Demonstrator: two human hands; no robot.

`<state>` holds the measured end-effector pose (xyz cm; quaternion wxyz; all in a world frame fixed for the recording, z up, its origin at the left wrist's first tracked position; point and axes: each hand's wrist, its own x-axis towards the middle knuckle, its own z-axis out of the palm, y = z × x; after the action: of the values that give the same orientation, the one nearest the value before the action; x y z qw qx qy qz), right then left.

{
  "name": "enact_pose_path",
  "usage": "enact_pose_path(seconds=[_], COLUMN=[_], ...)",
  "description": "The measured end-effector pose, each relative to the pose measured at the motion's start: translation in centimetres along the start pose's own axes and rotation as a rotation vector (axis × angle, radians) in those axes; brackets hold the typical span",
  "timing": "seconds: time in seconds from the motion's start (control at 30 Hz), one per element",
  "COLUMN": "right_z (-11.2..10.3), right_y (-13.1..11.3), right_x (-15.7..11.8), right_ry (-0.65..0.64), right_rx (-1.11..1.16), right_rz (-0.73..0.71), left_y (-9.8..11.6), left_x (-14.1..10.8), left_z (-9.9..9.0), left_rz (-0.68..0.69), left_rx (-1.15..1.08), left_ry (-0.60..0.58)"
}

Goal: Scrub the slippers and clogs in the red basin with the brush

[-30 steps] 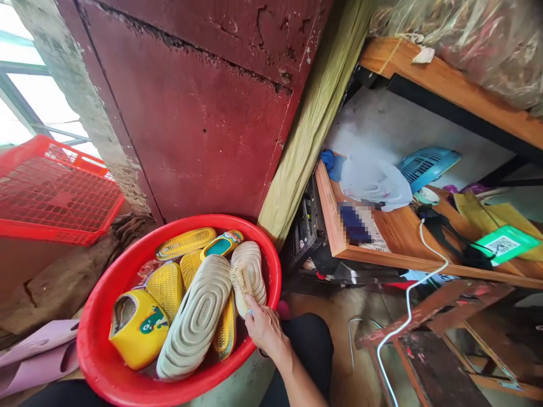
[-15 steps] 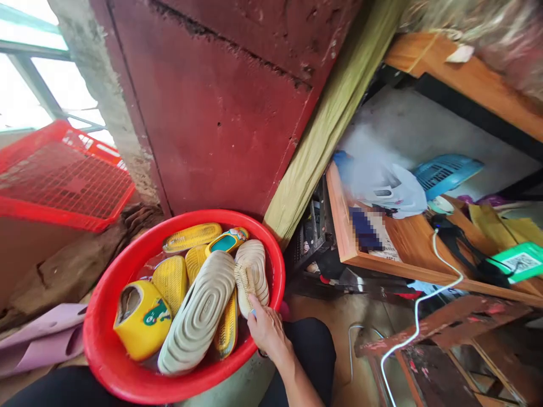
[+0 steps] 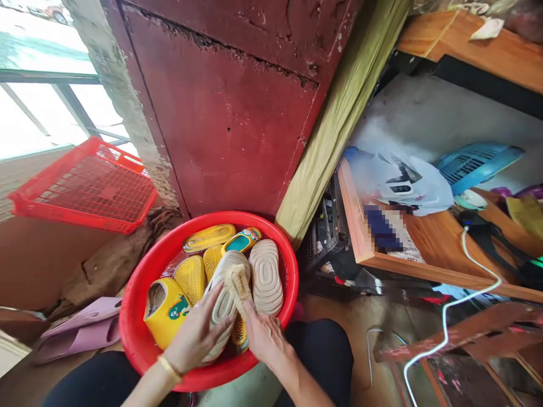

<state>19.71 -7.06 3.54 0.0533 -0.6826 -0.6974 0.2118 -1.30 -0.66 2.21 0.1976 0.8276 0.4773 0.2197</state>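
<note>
your scrub brush (image 3: 238, 284) has moved from the right pale slipper (image 3: 266, 277) to the left pale slipper (image 3: 223, 308), and your left hand (image 3: 195, 338) has come in. your right hand (image 3: 266, 338) is closed around the brush, bristles against the sole. your left has its fingers spread wide on that slipper. both pale slippers lie soles up in the red basin (image 3: 127, 325), the yellow dinosaur slipper (image 3: 159, 327) at its left.
</note>
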Motion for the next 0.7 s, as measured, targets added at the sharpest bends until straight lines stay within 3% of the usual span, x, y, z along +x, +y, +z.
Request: enact_pose_path(seconds=[0.13,0.27,0.33,0.53,0.6,0.7], right_z=[-1.7,-3.0,-2.4,1.4,1.7,0.8], right_y=[-1.8,-2.1,-1.6,0.7,0.5,-1.1], right_x=[5.0,8.7,8.1,2.9,3.4,6.4], right_ry=[-0.022,-0.037,-0.047,-0.147,-0.130,-0.039], right_rx=[-0.091,-0.115,-0.132,-0.145,-0.182,-0.224], right_rz=[0.050,0.093,0.070,-0.141,-0.139,-0.014], left_y=[1.1,0.9,0.3,-0.9,-1.0,-1.1], left_x=[0.0,0.4,0.4,-0.6,-0.8,-0.8], left_z=[3.7,5.3,5.2,5.6,5.8,5.5], left_rz=[-0.212,-0.289,-0.282,-0.267,-0.272,-0.244], left_rx=[0.377,0.436,0.402,0.326,0.310,0.291], left_ry=[-0.161,-0.283,-0.309,-0.281,-0.274,-0.258])
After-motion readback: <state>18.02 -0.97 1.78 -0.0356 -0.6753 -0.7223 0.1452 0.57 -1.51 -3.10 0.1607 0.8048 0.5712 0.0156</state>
